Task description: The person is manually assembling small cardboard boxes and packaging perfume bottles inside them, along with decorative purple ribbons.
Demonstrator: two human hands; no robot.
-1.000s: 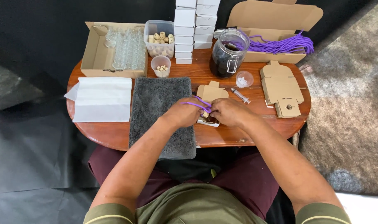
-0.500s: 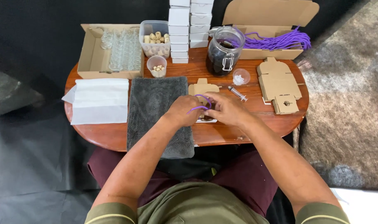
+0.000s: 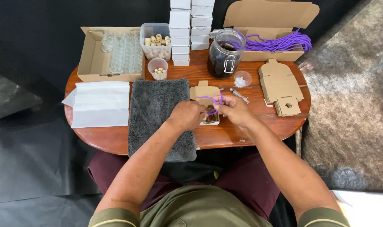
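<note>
My left hand (image 3: 186,115) and my right hand (image 3: 234,109) meet over the middle of the oval wooden table (image 3: 115,141). Both pinch a thin purple cord (image 3: 211,99) looped between them. Under the hands lies a small open cardboard box (image 3: 205,91) with a dark item inside, partly hidden by my fingers. A grey cloth mat (image 3: 157,111) lies just left of the hands.
White paper sheets (image 3: 100,103) lie at the left. At the back stand a box of glass vials (image 3: 115,52), a tub of corks (image 3: 156,41), a small cup (image 3: 158,67), stacked white boxes (image 3: 190,25), a dark jar (image 3: 224,54), a box of purple cords (image 3: 275,42). Flat cardboard blanks (image 3: 281,86) and a syringe (image 3: 239,95) lie at right.
The hands have stayed over the small box and shifted the purple cord loop slightly between the fingers. The camera view has moved a little.
</note>
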